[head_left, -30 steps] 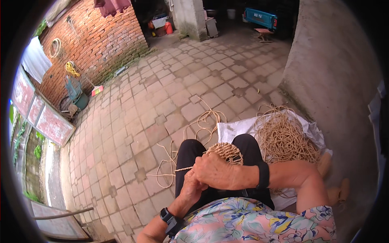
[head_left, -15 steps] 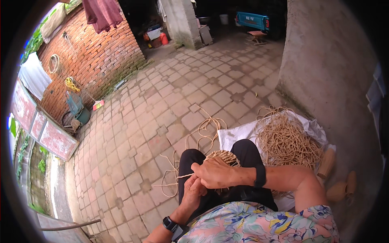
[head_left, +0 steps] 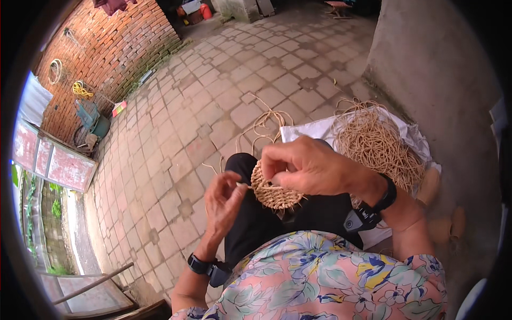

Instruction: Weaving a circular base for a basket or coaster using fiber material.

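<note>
A small round piece woven from tan cord [head_left: 277,198] rests over my lap between my knees, with short cord ends sticking out along its lower edge. My right hand [head_left: 314,166] reaches across it, fingers curled and closed on its upper part; the fingertips are partly hidden. Just left of the piece, my left hand [head_left: 220,201] pinches a thin tan cord [head_left: 248,186] between thumb and forefinger, close to the weave. Loose strands of the same cord [head_left: 261,124] trail on the paving beyond my left knee.
At my right, a big heap of tan cord [head_left: 368,144] lies on a white sheet [head_left: 304,133], with tan slippers [head_left: 441,229] nearby. A grey wall [head_left: 426,69] rises on the right. A wooden pole [head_left: 93,282] juts in at lower left.
My hands have come apart: the left has moved left with the cord, the right has lifted over the woven piece, uncovering more of it. The view has tipped downward.
</note>
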The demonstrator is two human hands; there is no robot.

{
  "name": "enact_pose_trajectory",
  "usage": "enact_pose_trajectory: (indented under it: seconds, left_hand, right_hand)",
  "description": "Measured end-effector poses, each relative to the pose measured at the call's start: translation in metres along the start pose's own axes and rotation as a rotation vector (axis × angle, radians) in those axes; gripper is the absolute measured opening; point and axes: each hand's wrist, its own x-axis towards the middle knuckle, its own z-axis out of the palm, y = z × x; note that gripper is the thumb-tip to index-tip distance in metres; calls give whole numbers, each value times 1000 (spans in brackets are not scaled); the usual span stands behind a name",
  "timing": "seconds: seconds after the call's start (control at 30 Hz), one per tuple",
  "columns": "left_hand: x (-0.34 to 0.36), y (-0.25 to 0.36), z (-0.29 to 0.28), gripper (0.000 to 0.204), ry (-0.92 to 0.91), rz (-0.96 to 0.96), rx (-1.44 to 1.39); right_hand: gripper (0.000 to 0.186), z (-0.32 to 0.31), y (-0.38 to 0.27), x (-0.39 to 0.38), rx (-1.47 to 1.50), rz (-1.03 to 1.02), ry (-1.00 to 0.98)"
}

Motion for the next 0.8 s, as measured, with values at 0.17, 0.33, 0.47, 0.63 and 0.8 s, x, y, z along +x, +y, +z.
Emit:
enact_pose_trajectory:
  seconds: [0.17, 0.33, 0.47, 0.63, 0.8]
  left_hand:
    - [11, 68, 30, 59, -214, 225, -347]
    - [11, 43, 18, 20, -89, 56, -295]
    - [6, 39, -1, 12, -4, 135, -18]
    - [8, 37, 1, 12, -73, 50, -158]
    - [7, 46, 10, 12, -121, 167, 0]
  right_hand:
    - [12, 8, 8, -1, 157, -133, 117]
    - [14, 27, 37, -13, 62, -23, 439]
    - [11, 40, 54, -14, -88, -64, 442]
    - [12, 46, 42, -7, 207, -193, 416]
    - [11, 38, 44, -14, 71, -33, 385]
